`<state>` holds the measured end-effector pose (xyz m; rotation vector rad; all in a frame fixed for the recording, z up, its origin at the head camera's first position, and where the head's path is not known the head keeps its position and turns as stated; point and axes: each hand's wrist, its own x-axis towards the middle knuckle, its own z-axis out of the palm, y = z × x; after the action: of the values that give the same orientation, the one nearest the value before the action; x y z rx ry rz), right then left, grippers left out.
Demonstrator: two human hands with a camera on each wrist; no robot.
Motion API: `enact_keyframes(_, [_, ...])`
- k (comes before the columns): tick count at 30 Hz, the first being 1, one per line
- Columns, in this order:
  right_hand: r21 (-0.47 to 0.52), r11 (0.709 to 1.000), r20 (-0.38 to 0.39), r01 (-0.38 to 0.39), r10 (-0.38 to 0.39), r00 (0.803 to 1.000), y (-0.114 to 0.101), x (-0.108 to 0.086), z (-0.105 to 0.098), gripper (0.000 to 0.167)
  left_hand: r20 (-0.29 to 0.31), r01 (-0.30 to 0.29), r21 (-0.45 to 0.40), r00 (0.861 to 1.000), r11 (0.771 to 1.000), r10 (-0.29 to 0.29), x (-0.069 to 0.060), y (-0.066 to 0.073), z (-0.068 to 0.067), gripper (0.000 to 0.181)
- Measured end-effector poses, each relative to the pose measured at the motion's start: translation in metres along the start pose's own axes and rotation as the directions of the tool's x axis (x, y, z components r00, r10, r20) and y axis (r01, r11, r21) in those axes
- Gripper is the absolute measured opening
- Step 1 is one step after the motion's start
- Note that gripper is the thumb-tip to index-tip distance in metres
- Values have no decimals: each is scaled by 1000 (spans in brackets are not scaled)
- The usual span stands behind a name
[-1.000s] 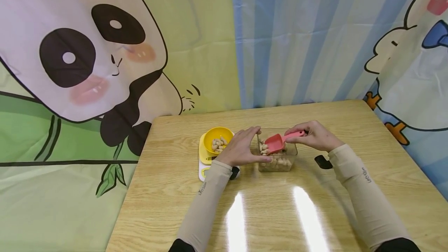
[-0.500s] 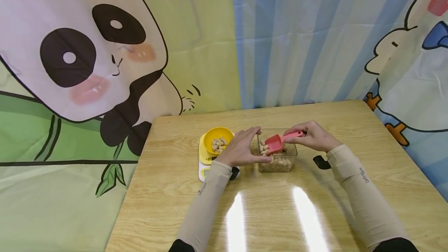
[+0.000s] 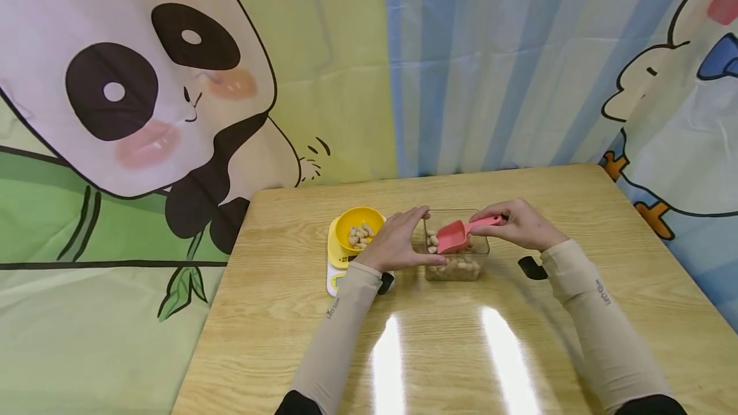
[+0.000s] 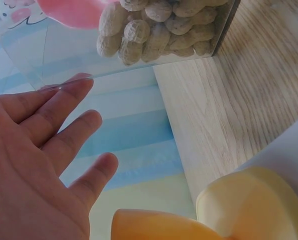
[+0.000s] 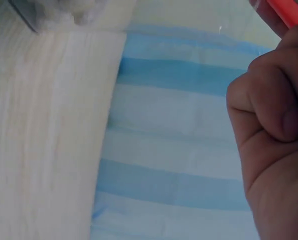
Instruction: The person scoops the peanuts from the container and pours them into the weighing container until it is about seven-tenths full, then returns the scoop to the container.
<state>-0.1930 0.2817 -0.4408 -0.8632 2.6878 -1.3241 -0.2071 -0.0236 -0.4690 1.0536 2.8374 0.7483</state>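
Observation:
My right hand (image 3: pixel 519 224) pinches the handle of a pink scoop (image 3: pixel 452 237); in the right wrist view its other fingers (image 5: pixel 274 100) curl in. The scoop's bowl is inside a clear plastic box (image 3: pixel 452 277), above peanuts (image 4: pixel 159 30) piled at the bottom. At the box's left side, my left hand (image 3: pixel 394 242) touches it with straight fingers, its thumb along the front near the rim. In the left wrist view, ring and little fingers (image 4: pixel 96 180) stand apart from the wall. Left of that hand, a yellow bowl (image 3: pixel 344 226) with several peanuts sits on a kitchen scale (image 3: pixel 334 280).
Both arms rest over a wooden table (image 3: pixel 288 312), which shows two bright reflections near its front. Behind the table hangs a printed curtain (image 3: pixel 340 114) with a panda and blue stripes. The left forearm partly covers the scale.
The scoop has shifted very slightly inside the box, and fewer peanuts show beside its bowl. My left hand stays at the box.

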Motion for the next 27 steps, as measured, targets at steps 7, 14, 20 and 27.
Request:
enact_keyframes(7, [-132, 971, -36, 199, -205, 978, -1, 6, -1, 19, 19, 23, -26, 1000, 999, -22, -2, 0, 3, 117])
enact_keyframes(14, [-148, 949, -43, 278, -287, 957, 3, 7, 6, 26, 18, 18, -29, 1000, 999, -18, -1, 1, 4, 115])
enact_keyframes(20, [-96, 977, -20, 188, -191, 981, 0, 3, 6, 22, 5, 2, -51, 1000, 999, -2, -2, 0, 5, 112])
enact_keyframes(27, [0, 995, -4, 101, -101, 995, -6, -1, 4, 19, 7, -1, -59, 1000, 998, 2, -1, -1, 2, 113])
